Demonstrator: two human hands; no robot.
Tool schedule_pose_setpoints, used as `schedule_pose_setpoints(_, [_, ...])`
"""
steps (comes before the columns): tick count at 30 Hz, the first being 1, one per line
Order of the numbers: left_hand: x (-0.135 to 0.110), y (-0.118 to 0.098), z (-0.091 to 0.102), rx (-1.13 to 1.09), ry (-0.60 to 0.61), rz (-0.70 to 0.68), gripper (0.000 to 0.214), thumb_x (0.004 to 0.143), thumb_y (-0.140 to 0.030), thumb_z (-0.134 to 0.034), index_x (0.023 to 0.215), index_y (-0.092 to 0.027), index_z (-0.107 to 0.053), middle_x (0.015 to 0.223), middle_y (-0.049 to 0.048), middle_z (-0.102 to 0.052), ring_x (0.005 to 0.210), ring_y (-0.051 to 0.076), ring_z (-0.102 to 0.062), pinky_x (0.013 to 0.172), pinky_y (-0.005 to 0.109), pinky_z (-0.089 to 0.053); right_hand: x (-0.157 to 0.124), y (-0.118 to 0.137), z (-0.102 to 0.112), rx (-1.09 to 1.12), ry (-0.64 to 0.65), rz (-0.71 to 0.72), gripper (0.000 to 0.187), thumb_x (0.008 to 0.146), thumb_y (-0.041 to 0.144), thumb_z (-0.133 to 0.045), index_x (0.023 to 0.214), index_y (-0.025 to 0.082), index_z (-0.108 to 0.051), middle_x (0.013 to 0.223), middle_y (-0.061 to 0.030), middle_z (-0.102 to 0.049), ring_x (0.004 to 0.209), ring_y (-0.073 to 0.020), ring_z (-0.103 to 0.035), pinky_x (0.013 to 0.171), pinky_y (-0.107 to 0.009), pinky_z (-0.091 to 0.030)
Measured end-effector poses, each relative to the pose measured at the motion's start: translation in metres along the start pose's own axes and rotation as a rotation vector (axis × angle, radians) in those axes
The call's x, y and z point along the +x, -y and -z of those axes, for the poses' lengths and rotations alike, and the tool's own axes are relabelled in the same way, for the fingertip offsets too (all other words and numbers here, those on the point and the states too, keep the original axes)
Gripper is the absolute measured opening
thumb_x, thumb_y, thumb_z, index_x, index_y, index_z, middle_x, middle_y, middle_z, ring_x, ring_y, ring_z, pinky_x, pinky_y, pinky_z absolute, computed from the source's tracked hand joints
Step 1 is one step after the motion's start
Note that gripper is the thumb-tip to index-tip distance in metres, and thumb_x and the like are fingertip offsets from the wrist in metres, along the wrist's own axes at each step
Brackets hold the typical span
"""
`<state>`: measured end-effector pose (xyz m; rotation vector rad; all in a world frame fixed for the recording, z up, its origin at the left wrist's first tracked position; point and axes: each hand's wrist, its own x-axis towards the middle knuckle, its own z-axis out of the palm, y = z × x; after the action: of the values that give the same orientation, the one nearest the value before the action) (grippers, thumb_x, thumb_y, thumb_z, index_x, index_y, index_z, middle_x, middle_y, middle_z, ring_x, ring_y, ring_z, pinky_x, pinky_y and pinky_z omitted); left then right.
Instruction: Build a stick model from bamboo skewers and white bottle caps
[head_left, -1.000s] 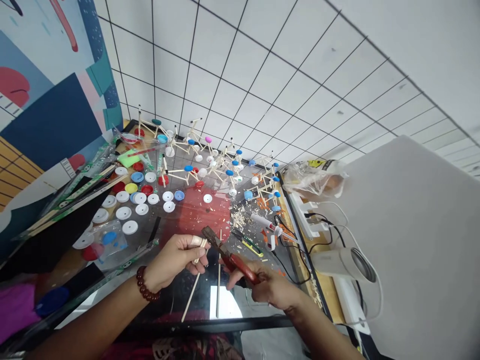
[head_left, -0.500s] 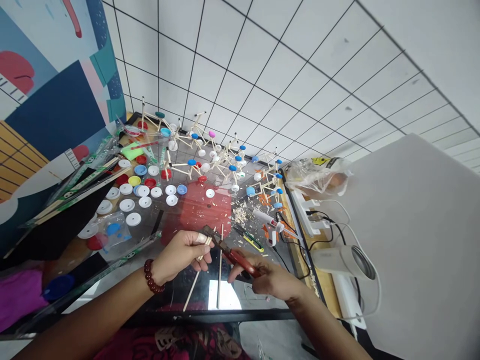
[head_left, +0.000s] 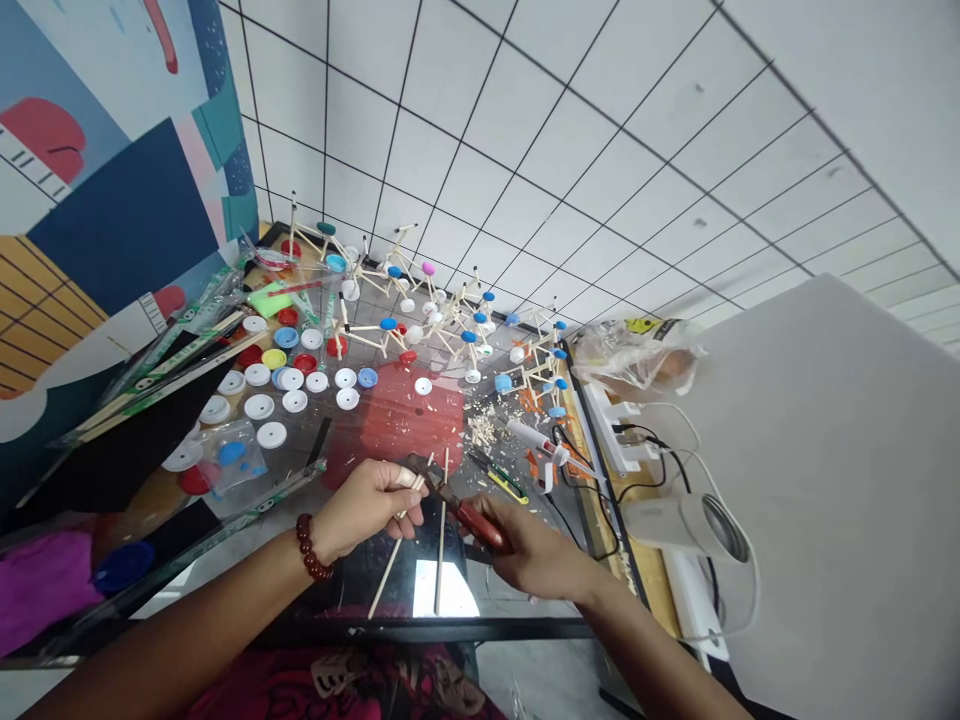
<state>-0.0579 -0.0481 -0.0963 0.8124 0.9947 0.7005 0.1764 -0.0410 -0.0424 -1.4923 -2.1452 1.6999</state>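
Between the fingers of the left hand (head_left: 364, 508), a few pale wooden sticks (head_left: 415, 490) were pinched, and a whitish wrap (head_left: 406, 477) circled one of those fingers. The right hand (head_left: 536, 550) had its fingers curled round the handles of the red-handled pliers (head_left: 478, 526), whose dark head lay just beside the left fingertips, next to the sticks; whether it bit on one could not be told. Below the left fingers, a long stick (head_left: 385, 580) slanted toward the near edge of the bench (head_left: 517, 628); another slim rod (head_left: 439, 570) ran between the two hands. Beyond the right fingers lay yellow-handled snips (head_left: 510, 488), a white glue gun (head_left: 536, 438) and a scatter of wood chips (head_left: 484, 430). Farther past both sets of fingers stood stick frames with coloured caps (head_left: 469, 337). Off to the left of the left fingers, loose white lids (head_left: 271, 435) were spread out.
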Motion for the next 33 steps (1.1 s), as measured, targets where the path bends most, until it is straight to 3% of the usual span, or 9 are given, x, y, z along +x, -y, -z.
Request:
schedule_pose_setpoints(2, [0.000,0.004,-0.002,0.019,-0.004,-0.037,0.018,0.070,-0.030,-0.064,0.071,-0.012,-0.065,0.058,0.0028,-0.066,0.047,0.011,-0.060,0.046,0.021,-0.045,0.000,0.002,0.000,-0.011,-0.049,-0.040,0.045,0.061,0.005,-0.052,0.103,0.019,-0.054,0.086,0.0016,-0.056,0.075,-0.0130,-0.050,0.064,-0.023,-0.038])
schedule_pose_setpoints(4, [0.001,0.007,-0.005,0.038,0.005,-0.063,0.017,0.071,-0.029,-0.063,0.072,-0.013,-0.065,0.058,0.0023,-0.066,0.047,0.011,-0.059,0.048,0.022,-0.046,0.001,0.004,0.001,-0.031,-0.013,-0.051,0.044,0.066,0.009,-0.056,0.108,0.020,-0.052,0.090,0.0010,-0.058,0.076,-0.0133,-0.051,0.064,-0.023,-0.039])
schedule_pose_setpoints(9, [0.000,0.010,-0.008,0.052,-0.007,-0.079,0.014,0.072,-0.027,-0.062,0.071,-0.013,-0.065,0.059,0.0022,-0.066,0.048,0.012,-0.061,0.048,0.023,-0.047,0.002,0.010,-0.003,-0.235,-0.006,-0.074,0.013,0.071,0.012,-0.054,0.082,0.019,-0.054,0.071,0.0053,-0.050,0.065,-0.0108,-0.043,0.059,-0.023,-0.032])
schedule_pose_setpoints(14, [-0.001,0.004,-0.007,0.033,0.011,-0.031,0.018,0.072,-0.029,-0.062,0.065,-0.013,-0.065,0.058,0.0041,-0.065,0.048,0.012,-0.060,0.047,0.021,-0.045,0.005,0.007,-0.014,-0.334,-0.102,-0.005,0.024,0.064,0.005,-0.048,0.082,0.020,-0.050,0.070,0.0060,-0.048,0.063,-0.0104,-0.041,0.058,-0.023,-0.030])
schedule_pose_setpoints(19, [-0.004,0.000,-0.007,0.045,0.002,-0.088,0.017,0.071,-0.029,-0.063,0.063,-0.013,-0.065,0.057,0.0028,-0.064,0.045,0.011,-0.057,0.044,0.021,-0.042,0.009,0.001,-0.014,-0.410,-0.152,0.044,0.023,0.060,0.003,-0.047,0.075,0.021,-0.045,0.064,0.0071,-0.042,0.058,-0.0100,-0.034,0.055,-0.022,-0.027])
schedule_pose_setpoints(24, [-0.006,-0.001,-0.009,0.030,-0.024,-0.112,0.030,0.077,-0.035,-0.061,0.055,-0.014,-0.059,0.047,0.0009,-0.057,0.041,0.009,-0.053,0.042,0.019,-0.038,0.011,0.002,-0.015,-0.490,-0.199,0.120,0.022,0.060,0.003,-0.046,0.071,0.021,-0.041,0.061,0.0071,-0.040,0.055,-0.0101,-0.031,0.052,-0.022,-0.026])
schedule_pose_setpoints(29, [-0.006,-0.001,-0.009,-0.151,-0.045,0.016,0.023,0.074,-0.033,-0.067,0.065,-0.012,-0.064,0.049,0.0001,-0.058,0.037,0.007,-0.047,0.036,0.018,-0.032,0.013,-0.006,-0.015,-0.783,-0.358,0.179,0.012,0.078,0.014,-0.050,0.088,0.019,-0.054,0.074,-0.0009,-0.058,0.059,-0.0137,-0.048,0.056,-0.024,-0.032])
schedule_pose_setpoints(33, [-0.005,0.003,-0.004,-0.392,0.071,0.220,0.024,0.068,-0.029,-0.077,0.079,-0.008,-0.069,0.052,-0.0010,-0.057,0.040,0.004,-0.047,0.040,0.015,-0.035,0.014,-0.014,-0.011,-1.109,-0.544,0.301,0.018,0.087,0.024,-0.050,0.100,0.015,-0.059,0.080,-0.0075,-0.064,0.066,-0.0189,-0.057,0.059,-0.028,-0.036])
